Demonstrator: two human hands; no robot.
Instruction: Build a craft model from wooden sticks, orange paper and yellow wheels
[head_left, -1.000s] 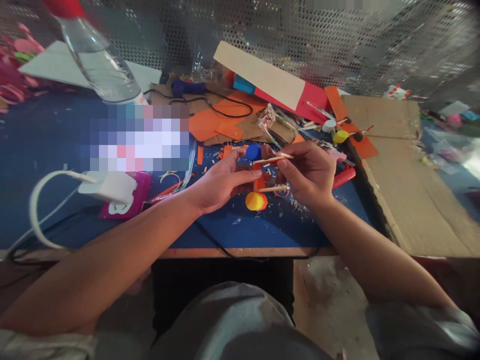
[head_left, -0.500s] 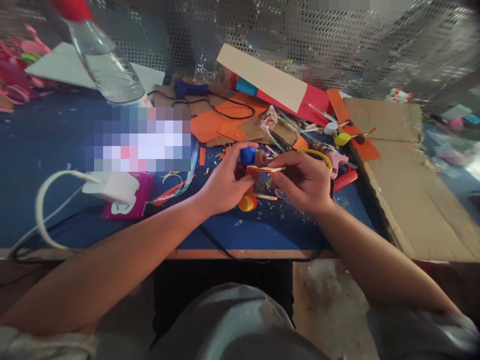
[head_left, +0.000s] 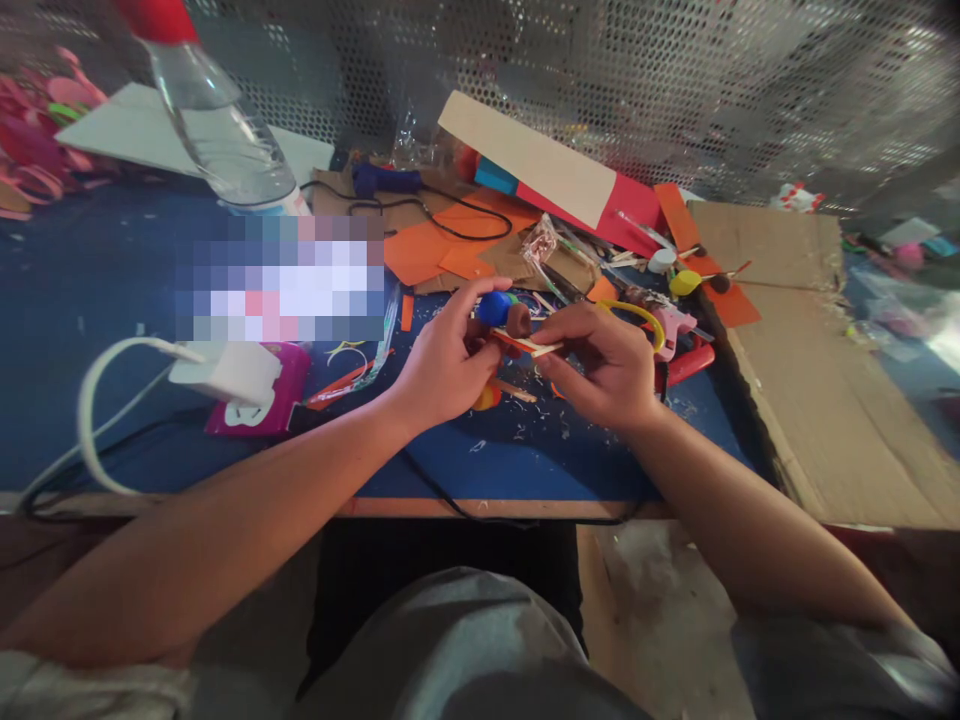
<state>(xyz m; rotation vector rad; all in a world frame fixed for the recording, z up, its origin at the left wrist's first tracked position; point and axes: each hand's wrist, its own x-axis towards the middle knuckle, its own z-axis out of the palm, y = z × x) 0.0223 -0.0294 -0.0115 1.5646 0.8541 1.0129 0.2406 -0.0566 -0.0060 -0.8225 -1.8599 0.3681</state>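
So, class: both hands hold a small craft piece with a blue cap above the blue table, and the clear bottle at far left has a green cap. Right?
Not quite: the head view shows the clear bottle has a red cap, not green. The rest stands: left hand and right hand hold the craft piece with its blue cap above the blue table.

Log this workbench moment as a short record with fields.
left hand: pinches the stick assembly at its blue cap end
right hand: grips the same assembly's flat wooden end
on assembly: brown wheel beside the blue cap
under hands: yellow-orange cap on the blue table
around: water bottle, white charger, cardboard sheet
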